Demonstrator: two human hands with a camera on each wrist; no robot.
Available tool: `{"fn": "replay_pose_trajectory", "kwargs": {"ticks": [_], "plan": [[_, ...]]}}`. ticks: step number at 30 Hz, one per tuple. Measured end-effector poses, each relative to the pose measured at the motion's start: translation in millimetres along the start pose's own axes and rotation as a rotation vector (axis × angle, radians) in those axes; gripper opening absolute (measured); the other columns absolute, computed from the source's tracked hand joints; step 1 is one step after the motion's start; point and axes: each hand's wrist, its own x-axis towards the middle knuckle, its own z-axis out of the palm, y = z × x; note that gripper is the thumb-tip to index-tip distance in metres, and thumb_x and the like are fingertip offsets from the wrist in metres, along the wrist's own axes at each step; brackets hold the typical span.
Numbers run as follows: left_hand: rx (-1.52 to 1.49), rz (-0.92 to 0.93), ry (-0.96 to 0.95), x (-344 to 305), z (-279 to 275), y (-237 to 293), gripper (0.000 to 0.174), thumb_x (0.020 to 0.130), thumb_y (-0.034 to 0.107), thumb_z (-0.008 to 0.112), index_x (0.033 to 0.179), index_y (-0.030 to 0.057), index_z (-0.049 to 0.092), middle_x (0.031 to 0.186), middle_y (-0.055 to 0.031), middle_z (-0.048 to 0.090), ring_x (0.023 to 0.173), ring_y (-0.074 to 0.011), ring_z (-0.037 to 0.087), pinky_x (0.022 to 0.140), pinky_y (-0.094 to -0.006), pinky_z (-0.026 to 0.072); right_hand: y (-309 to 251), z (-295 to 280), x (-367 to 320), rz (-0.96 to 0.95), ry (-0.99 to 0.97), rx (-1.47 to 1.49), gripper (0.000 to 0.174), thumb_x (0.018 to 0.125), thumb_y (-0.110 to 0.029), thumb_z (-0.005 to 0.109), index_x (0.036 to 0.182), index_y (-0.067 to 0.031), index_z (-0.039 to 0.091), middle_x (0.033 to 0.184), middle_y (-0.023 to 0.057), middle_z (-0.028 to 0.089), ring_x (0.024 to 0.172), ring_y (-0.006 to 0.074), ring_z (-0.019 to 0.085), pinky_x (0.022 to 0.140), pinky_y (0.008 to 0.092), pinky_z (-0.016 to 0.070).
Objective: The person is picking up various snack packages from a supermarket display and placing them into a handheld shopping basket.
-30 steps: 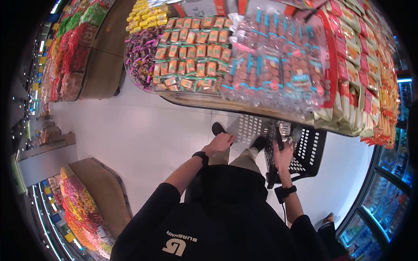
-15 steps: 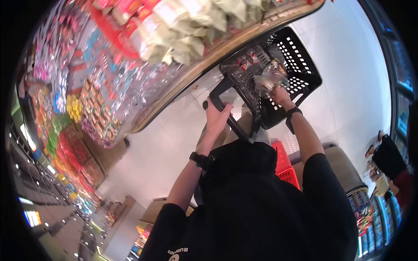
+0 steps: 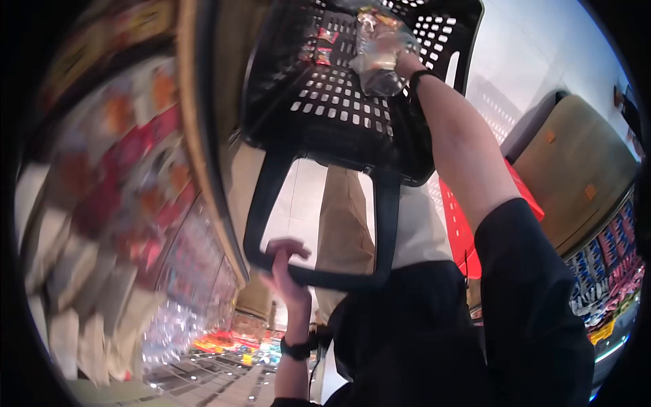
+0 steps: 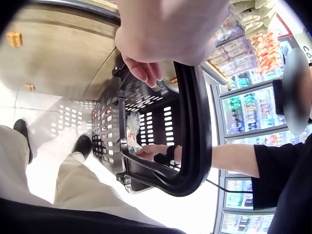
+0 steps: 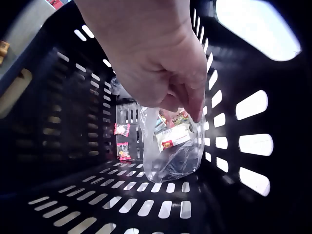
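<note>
A black basket (image 3: 346, 102) with rows of slots fills the upper middle of the head view. My left hand (image 3: 288, 271) grips the far-left corner of its raised handle (image 3: 339, 279); in the left wrist view that hand (image 4: 170, 34) curls over the black bars (image 4: 195, 131). Inside the basket, my right hand (image 3: 409, 64) is at a clear plastic bag (image 3: 383, 80). The right wrist view shows this hand (image 5: 163, 73) pinching the top of the bag (image 5: 168, 165), which holds small wrapped packets (image 5: 174, 136). Two small red-and-clear packets (image 5: 122, 129) lie beside it.
A shelf edge (image 3: 196, 136) with packaged snacks (image 3: 88, 278) runs along the left. A red basket (image 3: 461, 230) stands on the floor beside my legs, near a brown display stand (image 3: 569, 169). Glass-fronted coolers (image 4: 251, 112) appear in the left wrist view.
The view has swung, and the basket appears larger and nearer. My left hand has come onto the handle, while my right hand has left the basket's rim area and taken hold of the bag inside.
</note>
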Motion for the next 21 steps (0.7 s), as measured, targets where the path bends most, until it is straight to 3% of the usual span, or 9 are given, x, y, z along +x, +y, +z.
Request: {"fn": "replay_pose_trajectory", "kwargs": {"ticks": [1,2,5,8,11,14,16,18,21], "plan": [[0.059,0.095,-0.038,0,0,-3,0.022,0.091,0.014,0.046,0.087,-0.0054,0.056,0.079,-0.0141,0.057,0.064,-0.0199,0.057,0.065,-0.0324,0.0469,-6,-1,2,0.046,-0.083,-0.008,0.030,0.081,-0.010,0.053,0.107,0.0022,0.063,0.111,0.0257,0.064,0.105,0.0405,0.062,0.089,0.0463,0.0513],[-0.016,0.026,0.054,-2,4,0,0.025,0.091,0.019,0.047,0.089,-0.0049,0.055,0.081,-0.0140,0.056,0.065,-0.0218,0.056,0.063,-0.0333,0.0472,-11,-3,8,0.058,-0.221,-0.062,0.033,0.082,-0.010,0.053,0.111,0.0031,0.062,0.115,0.0259,0.063,0.109,0.0404,0.061,0.091,0.0458,0.0506],[-0.043,0.005,0.054,-6,-10,-11,0.036,0.087,0.026,0.046,0.106,-0.0048,0.051,0.087,-0.0154,0.054,0.068,-0.0238,0.056,0.061,-0.0342,0.0487,-12,12,25,0.078,-0.261,-0.090,0.038,0.083,-0.011,0.054,0.118,0.0016,0.060,0.122,0.0251,0.060,0.115,0.0395,0.058,0.096,0.0443,0.0486],[0.149,0.079,0.066,-2,2,-4,0.041,0.085,0.034,0.042,0.091,-0.0061,0.050,0.071,-0.0149,0.048,0.060,-0.0214,0.051,0.050,-0.0291,0.0433,12,66,59,0.084,-0.161,-0.044,0.038,0.085,-0.014,0.057,0.120,-0.0008,0.060,0.124,0.0223,0.061,0.118,0.0369,0.057,0.097,0.0430,0.0484],[0.210,-0.007,0.153,-3,12,4,0.041,0.085,0.037,0.043,0.083,-0.0033,0.048,0.070,-0.0137,0.047,0.054,-0.0207,0.048,0.047,-0.0279,0.0402,10,62,58,-0.145,-0.157,-0.242,0.037,0.087,-0.021,0.058,0.120,-0.0034,0.061,0.123,0.0201,0.062,0.116,0.0334,0.059,0.095,0.0412,0.0499],[0.214,-0.095,0.196,-6,-2,6,0.034,0.085,0.032,0.046,0.079,-0.0010,0.053,0.071,-0.0135,0.054,0.055,-0.0208,0.052,0.051,-0.0293,0.0426,7,71,65,-0.222,-0.129,-0.344,0.040,0.085,-0.027,0.060,0.118,-0.0042,0.063,0.119,0.0188,0.063,0.113,0.0328,0.060,0.096,0.0395,0.0494],[0.136,-0.114,0.304,-13,3,13,0.021,0.088,0.014,0.052,0.083,-0.0012,0.066,0.076,-0.0161,0.068,0.062,-0.0222,0.062,0.060,-0.0328,0.0502,4,76,69,-0.241,-0.116,-0.391,0.042,0.084,-0.031,0.062,0.116,-0.0046,0.064,0.117,0.0180,0.064,0.111,0.0323,0.060,0.096,0.0384,0.0491],[0.218,-0.088,0.178,-8,-1,7,0.034,0.085,0.032,0.046,0.078,-0.0005,0.053,0.071,-0.0136,0.054,0.056,-0.0206,0.053,0.053,-0.0295,0.0433,-3,73,71,-0.256,-0.104,-0.430,0.044,0.083,-0.035,0.063,0.115,-0.0051,0.065,0.115,0.0172,0.064,0.108,0.0319,0.061,0.096,0.0373,0.0488],[0.343,0.172,-0.038,-6,-16,1,0.044,0.085,0.036,0.044,0.104,-0.0038,0.048,0.082,-0.0167,0.051,0.069,-0.0227,0.053,0.063,-0.0310,0.0453,-14,65,54,-0.266,-0.133,-0.472,0.048,0.081,-0.042,0.066,0.112,-0.0058,0.067,0.112,0.0160,0.066,0.105,0.0312,0.062,0.097,0.0357,0.0484]]}}
